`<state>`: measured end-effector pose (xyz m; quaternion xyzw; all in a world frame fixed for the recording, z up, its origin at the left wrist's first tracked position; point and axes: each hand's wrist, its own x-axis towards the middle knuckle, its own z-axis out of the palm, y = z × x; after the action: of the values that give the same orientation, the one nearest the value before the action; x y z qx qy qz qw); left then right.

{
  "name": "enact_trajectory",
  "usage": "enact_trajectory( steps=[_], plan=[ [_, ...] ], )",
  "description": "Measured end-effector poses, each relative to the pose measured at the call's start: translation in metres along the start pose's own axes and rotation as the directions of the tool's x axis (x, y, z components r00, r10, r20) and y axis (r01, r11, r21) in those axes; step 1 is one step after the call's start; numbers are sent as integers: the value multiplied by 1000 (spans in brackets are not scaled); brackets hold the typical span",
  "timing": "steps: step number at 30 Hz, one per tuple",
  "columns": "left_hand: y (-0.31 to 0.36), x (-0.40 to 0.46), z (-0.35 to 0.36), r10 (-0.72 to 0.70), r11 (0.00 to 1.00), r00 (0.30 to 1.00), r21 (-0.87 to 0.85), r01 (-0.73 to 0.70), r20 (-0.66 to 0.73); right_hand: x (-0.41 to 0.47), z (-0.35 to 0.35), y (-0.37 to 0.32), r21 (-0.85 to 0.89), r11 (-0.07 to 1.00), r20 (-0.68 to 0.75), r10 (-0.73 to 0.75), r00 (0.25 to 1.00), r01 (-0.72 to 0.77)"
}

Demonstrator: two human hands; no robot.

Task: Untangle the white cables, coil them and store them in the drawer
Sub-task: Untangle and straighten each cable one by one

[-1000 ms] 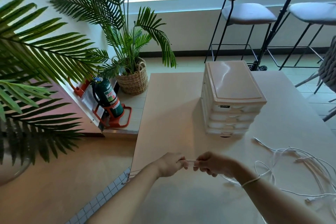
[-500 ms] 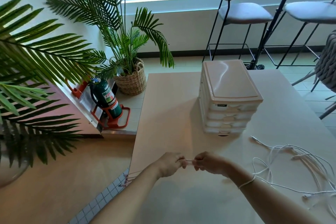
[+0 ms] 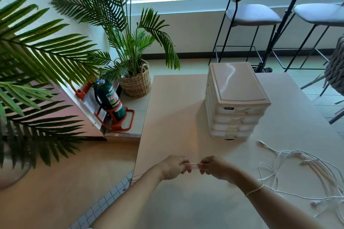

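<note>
My left hand and my right hand are close together above the table's near left part. Both pinch a short stretch of white cable held taut between them. A loose tangle of white cables lies on the table to the right of my right arm, and a strand crosses my right wrist. The white drawer unit, with several shut drawers stacked in it, stands on the table behind my hands.
The pale table ends at its left edge just beside my left hand. On the floor to the left stand a green fire extinguisher, a potted palm in a basket and large palm fronds. Bar stools stand beyond the table.
My hands stay together on the cable; the left fist has turned slightly. The view has drifted a little, nothing else moved.
</note>
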<state>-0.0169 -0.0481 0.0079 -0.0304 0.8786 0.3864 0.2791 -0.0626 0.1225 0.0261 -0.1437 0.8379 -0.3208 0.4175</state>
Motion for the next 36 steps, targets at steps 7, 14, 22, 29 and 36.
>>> enact_trajectory(
  steps=[7, 14, 22, 29, 36],
  plan=[
    [-32, -19, -24, -143, 985, 983, 111, 130, 115, 6, -12, 13, 105, 993, -47, 61, 997, -56],
    [-69, -29, -46, -342, 912, 929, 289, 291, 145, 7, -7, 19, 54, 995, 4, 87, 996, -87],
    [-61, -28, -46, -502, 640, 855, 722, 264, 133, 9, 6, 11, 36, 995, 38, 87, 995, -88],
    [12, -4, 1, -55, 993, 982, 115, 35, 181, 10, 5, 3, 34, 998, 79, 51, 996, -54],
    [12, 1, 10, -7, 991, 993, 132, -9, 119, 5, -13, 18, 123, 992, 157, -39, 987, 20]
  ],
)
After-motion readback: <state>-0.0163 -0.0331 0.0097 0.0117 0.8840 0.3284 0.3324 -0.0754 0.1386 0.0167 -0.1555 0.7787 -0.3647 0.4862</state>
